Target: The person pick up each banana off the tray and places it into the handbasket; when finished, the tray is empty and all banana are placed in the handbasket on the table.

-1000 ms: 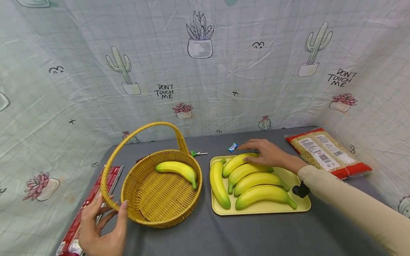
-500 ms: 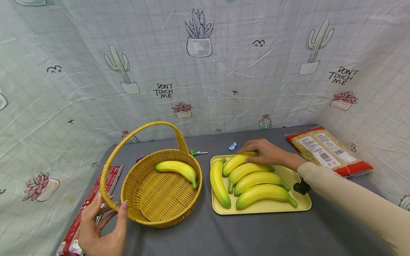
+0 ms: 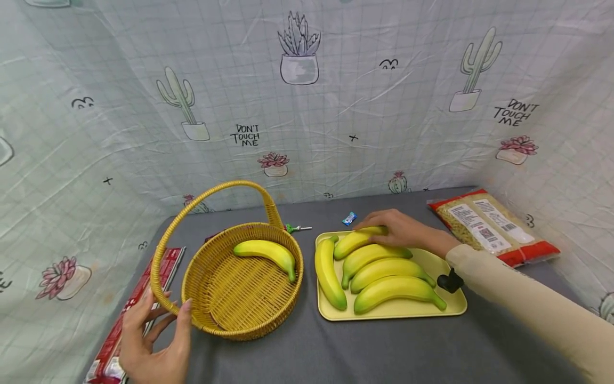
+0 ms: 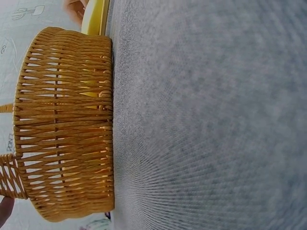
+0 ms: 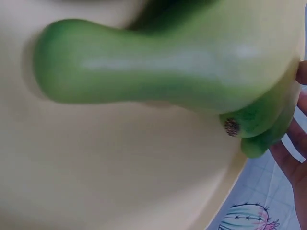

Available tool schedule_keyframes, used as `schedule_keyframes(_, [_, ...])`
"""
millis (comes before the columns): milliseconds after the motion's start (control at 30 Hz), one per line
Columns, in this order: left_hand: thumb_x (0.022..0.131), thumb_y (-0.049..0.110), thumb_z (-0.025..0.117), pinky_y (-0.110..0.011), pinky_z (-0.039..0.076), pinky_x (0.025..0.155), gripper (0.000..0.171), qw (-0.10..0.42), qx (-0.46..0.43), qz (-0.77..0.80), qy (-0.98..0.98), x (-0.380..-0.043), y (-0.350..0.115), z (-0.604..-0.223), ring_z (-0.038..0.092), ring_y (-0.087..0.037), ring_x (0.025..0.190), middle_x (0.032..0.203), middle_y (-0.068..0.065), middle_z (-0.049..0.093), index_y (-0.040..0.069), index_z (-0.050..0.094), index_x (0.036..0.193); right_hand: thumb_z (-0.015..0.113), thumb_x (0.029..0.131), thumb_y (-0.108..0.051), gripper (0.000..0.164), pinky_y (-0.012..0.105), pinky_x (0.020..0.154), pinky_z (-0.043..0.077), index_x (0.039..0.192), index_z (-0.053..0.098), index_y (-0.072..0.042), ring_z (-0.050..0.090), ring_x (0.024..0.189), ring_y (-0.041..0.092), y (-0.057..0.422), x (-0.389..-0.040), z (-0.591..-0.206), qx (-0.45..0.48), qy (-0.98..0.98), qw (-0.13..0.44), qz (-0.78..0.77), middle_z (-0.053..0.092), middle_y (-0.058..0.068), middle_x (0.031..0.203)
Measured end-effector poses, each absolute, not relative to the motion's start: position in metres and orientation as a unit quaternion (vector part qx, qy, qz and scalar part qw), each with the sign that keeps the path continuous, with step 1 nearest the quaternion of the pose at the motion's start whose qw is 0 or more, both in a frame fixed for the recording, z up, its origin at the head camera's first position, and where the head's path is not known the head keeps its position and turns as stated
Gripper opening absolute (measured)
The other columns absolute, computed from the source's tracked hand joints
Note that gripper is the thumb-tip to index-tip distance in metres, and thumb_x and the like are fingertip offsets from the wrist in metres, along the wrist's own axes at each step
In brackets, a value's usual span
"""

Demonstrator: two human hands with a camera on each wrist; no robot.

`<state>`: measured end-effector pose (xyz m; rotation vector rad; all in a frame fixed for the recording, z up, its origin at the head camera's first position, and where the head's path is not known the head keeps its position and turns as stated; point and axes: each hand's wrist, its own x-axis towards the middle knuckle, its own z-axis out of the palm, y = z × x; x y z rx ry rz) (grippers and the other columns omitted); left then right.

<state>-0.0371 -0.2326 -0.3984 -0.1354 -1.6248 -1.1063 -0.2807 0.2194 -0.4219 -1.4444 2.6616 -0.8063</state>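
Note:
My left hand [image 3: 155, 354] grips the near foot of the handle [image 3: 274, 216] of a yellow wicker basket [image 3: 235, 334], thumb at the rim and fingers behind. One banana [image 3: 266, 252] lies inside the basket. On the right, a pale yellow tray [image 3: 451, 305] bears several bananas, one upright along its left side and the others side by side. My right hand [image 3: 405, 230] reaches over the tray and holds the rearmost banana [image 3: 350, 246] from above, its right end hidden under the palm. Green banana tips [image 5: 120, 67] fill the right wrist view, with fingers [image 5: 288, 160] at the edge.
Behind the tray lies a small blue wrapped sweet [image 3: 349, 218]. A lollipop [image 3: 297, 229] rests behind the basket. A red-and-clear bag of pasta [image 3: 489, 226] lies at the back right, and a long red packet [image 3: 136, 309] runs along the left. Printed cloth surrounds the grey table.
The rearmost banana has shifted slightly back, away from its neighbour, under my right hand, whose fingers have drawn in around it. My left hand and the basket stay put.

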Motion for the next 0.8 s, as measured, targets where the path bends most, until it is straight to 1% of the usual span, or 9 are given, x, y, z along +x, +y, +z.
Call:
schedule_keyframes(167, [0.077, -0.014, 0.086, -0.012, 0.057, 0.081, 0.054, 0.559, -0.063, -0.464, -0.684, -0.042, -0.24, -0.408, 0.068, -0.01, 0.092, 0.111, -0.025, 0.068, -0.019, 0.064, 0.127, 0.075, 0.099, -0.007, 0.036, 0.053, 0.097, 0.058, 0.135, 0.075, -0.013, 0.066, 0.122, 0.028, 0.219, -0.28, -0.423, -0.459, 0.852, 0.001, -0.251, 0.072, 0.0, 0.13])
schedule_keyframes(300, [0.077, -0.014, 0.086, -0.011, 0.057, 0.08, 0.054, 0.563, -0.063, -0.46, -0.684, -0.043, -0.243, -0.412, 0.069, -0.01, 0.092, 0.111, -0.028, 0.067, -0.019, 0.064, 0.126, 0.078, 0.098, -0.009, 0.038, 0.052, 0.1, 0.058, 0.136, 0.074, -0.012, 0.066, 0.123, 0.027, 0.218, -0.283, -0.424, -0.457, 0.854, 0.01, -0.249, 0.072, -0.001, 0.131])
schedule_keyframes(367, [0.078, -0.014, 0.086, -0.012, 0.057, 0.081, 0.053, 0.562, -0.062, -0.459, -0.685, -0.042, -0.24, -0.41, 0.068, -0.01, 0.092, 0.111, -0.026, 0.067, -0.019, 0.064, 0.126, 0.079, 0.098, -0.01, 0.04, 0.053, 0.101, 0.057, 0.137, 0.073, -0.012, 0.065, 0.124, 0.027, 0.218, -0.284, -0.425, -0.457, 0.856, 0.014, -0.242, 0.072, -0.002, 0.131])
schedule_keyframes(567, [0.081, -0.01, 0.085, -0.012, 0.056, 0.083, 0.05, 0.561, -0.06, -0.46, -0.686, -0.037, -0.229, -0.397, 0.068, -0.011, 0.092, 0.114, -0.012, 0.069, -0.02, 0.063, 0.126, 0.078, 0.098, -0.011, 0.041, 0.054, 0.103, 0.055, 0.139, 0.072, -0.013, 0.064, 0.126, 0.029, 0.219, -0.283, -0.426, -0.461, 0.855, 0.01, -0.236, 0.071, -0.002, 0.132])
schedule_keyframes(667, [0.082, -0.008, 0.086, -0.012, 0.056, 0.083, 0.05, 0.564, -0.061, -0.457, -0.685, -0.037, -0.228, -0.397, 0.067, -0.01, 0.091, 0.114, -0.011, 0.069, -0.02, 0.063, 0.126, 0.078, 0.098, -0.009, 0.041, 0.056, 0.102, 0.055, 0.138, 0.073, -0.016, 0.064, 0.125, 0.03, 0.219, -0.281, -0.422, -0.456, 0.857, 0.005, -0.24, 0.071, -0.002, 0.132])
schedule_keyframes(800, [0.084, -0.005, 0.086, -0.012, 0.056, 0.083, 0.05, 0.567, -0.066, -0.459, -0.681, -0.037, -0.227, -0.397, 0.067, -0.01, 0.091, 0.114, -0.013, 0.069, -0.02, 0.063, 0.126, 0.079, 0.096, -0.007, 0.041, 0.056, 0.096, 0.057, 0.136, 0.075, -0.016, 0.065, 0.121, 0.031, 0.219, -0.28, -0.412, -0.454, 0.859, -0.01, -0.237, 0.072, 0.001, 0.13])
